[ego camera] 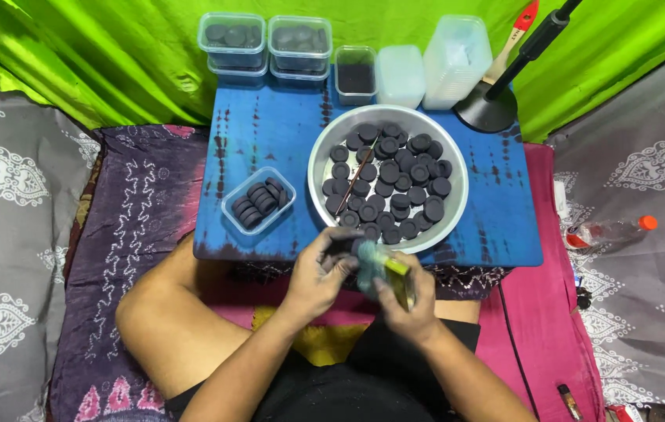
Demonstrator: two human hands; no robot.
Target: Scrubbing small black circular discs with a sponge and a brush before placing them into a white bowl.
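Note:
My left hand [318, 275] grips a black round disc [342, 245] at the near edge of the low blue table [270, 133]. My right hand [407, 301] holds a teal and yellow sponge [386, 270] pressed against that disc. Both hands meet just below a metal bowl [448, 211] filled with several black discs [391, 180], with a thin stick [356, 181] lying in it. To the left, a small clear tub [231, 205] holds several more black discs [259, 199] stacked on edge.
At the table's back stand stacked lidded tubs of discs [232, 43] [300, 47], a tub of dark powder [355, 74], empty plastic containers [434, 66], a brush [514, 35] and a black stand base [489, 109]. A bottle [610, 230] lies on the right. My crossed legs sit underneath.

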